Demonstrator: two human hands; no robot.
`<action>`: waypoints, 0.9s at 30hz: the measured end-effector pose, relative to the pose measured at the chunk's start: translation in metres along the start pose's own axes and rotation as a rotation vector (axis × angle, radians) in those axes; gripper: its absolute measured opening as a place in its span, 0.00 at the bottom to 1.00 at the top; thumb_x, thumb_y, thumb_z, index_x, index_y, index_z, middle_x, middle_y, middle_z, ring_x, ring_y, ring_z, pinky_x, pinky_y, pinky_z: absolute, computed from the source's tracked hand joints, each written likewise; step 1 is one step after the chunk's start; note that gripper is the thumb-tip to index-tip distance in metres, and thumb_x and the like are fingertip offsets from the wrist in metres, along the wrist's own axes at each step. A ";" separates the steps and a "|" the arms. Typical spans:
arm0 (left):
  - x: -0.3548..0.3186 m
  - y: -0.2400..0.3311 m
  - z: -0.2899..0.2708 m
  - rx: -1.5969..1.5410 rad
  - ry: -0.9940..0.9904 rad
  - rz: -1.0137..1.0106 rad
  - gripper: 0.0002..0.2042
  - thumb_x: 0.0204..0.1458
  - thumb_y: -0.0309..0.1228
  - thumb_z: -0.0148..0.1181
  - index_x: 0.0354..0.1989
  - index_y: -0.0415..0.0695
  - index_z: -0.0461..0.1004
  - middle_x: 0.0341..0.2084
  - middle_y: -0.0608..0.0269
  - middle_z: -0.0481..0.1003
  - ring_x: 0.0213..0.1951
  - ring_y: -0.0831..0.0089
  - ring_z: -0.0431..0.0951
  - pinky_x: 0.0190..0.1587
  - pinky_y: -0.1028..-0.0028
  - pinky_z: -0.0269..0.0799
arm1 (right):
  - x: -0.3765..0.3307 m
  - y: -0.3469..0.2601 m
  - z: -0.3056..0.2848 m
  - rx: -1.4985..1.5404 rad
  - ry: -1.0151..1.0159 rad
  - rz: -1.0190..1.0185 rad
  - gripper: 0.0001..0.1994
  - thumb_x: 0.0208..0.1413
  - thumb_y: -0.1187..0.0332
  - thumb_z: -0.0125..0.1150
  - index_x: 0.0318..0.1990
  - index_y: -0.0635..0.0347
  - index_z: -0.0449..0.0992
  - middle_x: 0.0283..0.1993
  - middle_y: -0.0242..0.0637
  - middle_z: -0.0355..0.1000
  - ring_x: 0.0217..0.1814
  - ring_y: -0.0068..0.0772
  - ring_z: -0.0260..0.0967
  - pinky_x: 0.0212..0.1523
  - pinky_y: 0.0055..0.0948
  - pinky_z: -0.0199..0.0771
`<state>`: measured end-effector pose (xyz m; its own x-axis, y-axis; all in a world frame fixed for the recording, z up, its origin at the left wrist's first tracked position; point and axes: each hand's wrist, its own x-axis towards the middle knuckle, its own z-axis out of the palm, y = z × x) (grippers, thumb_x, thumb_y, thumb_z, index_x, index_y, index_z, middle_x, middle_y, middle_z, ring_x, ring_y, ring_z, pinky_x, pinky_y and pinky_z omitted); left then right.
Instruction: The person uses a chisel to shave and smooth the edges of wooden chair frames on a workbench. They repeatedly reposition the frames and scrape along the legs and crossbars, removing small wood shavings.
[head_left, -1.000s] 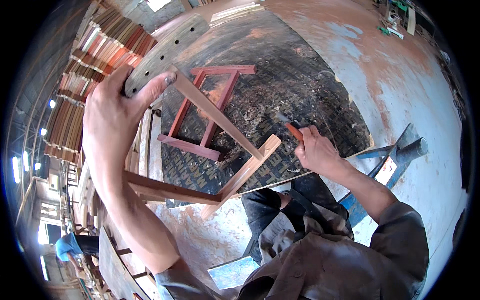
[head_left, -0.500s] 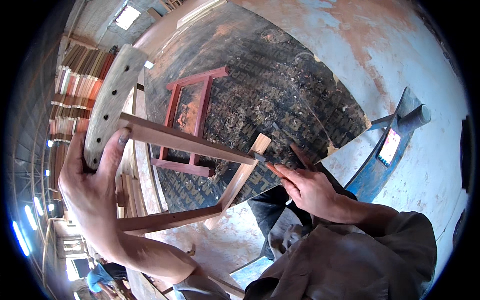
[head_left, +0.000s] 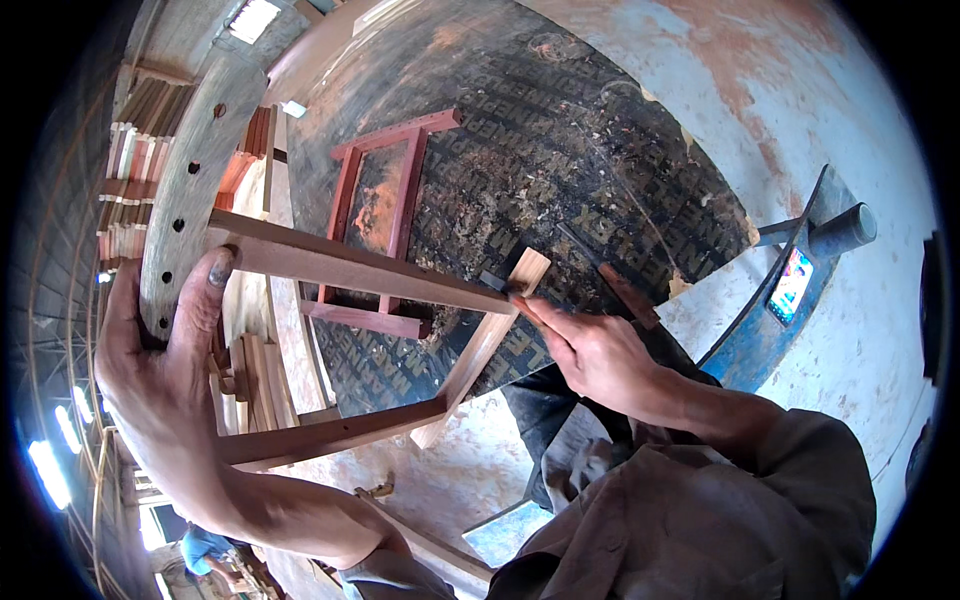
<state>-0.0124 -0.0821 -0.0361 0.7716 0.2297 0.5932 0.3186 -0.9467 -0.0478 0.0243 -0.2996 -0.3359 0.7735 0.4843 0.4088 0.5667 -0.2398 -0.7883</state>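
A wooden frame slants in front of me. It has a curved pale board [head_left: 190, 190] with a row of holes, two brown rails [head_left: 360, 262] and a lighter crosspiece [head_left: 470, 375]. My left hand [head_left: 165, 350] is wrapped round the lower end of the curved board, thumb on the near side. In my right hand [head_left: 600, 360] is a chisel with a reddish handle, its short dark blade [head_left: 494, 282] over the joint of the upper rail and crosspiece. The fingers cover most of its handle. A second chisel [head_left: 628, 293] lies on the black board beside that hand.
Beneath is a worn black board [head_left: 520, 150] scattered with shavings, bearing a reddish wooden frame [head_left: 405, 205]. At the right a phone [head_left: 790, 287] rests on a blue metal piece [head_left: 745, 350]. Stacked timber [head_left: 150, 150] stands at the left; a person in blue [head_left: 205, 550] is far off.
The wooden frame and my left hand have shifted slightly left. The chisel's blade has moved up and left across the joint, and my right hand has followed leftward.
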 end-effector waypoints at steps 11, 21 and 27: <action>-0.004 0.003 -0.017 -0.134 -0.051 -0.024 0.30 0.54 0.45 0.74 0.55 0.29 0.78 0.39 0.46 0.83 0.40 0.64 0.83 0.49 0.65 0.80 | -0.024 -0.021 -0.020 -0.010 -0.139 0.122 0.22 0.62 0.79 0.59 0.64 0.69 0.71 0.39 0.52 0.81 0.31 0.46 0.81 0.28 0.39 0.78; -0.001 0.011 -0.007 -0.128 -0.050 -0.003 0.32 0.54 0.46 0.74 0.55 0.27 0.78 0.39 0.44 0.83 0.39 0.62 0.84 0.47 0.64 0.81 | -0.033 -0.004 -0.026 0.057 0.001 0.040 0.24 0.63 0.74 0.59 0.66 0.62 0.72 0.25 0.48 0.77 0.23 0.43 0.78 0.25 0.40 0.77; -0.007 -0.006 0.000 -0.003 -0.004 0.059 0.32 0.56 0.50 0.71 0.59 0.35 0.77 0.26 0.58 0.80 0.27 0.74 0.79 0.32 0.70 0.75 | -0.017 -0.007 -0.016 0.028 -0.053 0.086 0.22 0.62 0.75 0.59 0.64 0.64 0.73 0.20 0.49 0.74 0.19 0.46 0.76 0.21 0.45 0.75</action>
<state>-0.0198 -0.0775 -0.0399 0.7911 0.1747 0.5862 0.2712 -0.9592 -0.0800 0.0121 -0.3195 -0.3301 0.8027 0.5068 0.3144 0.4897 -0.2593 -0.8324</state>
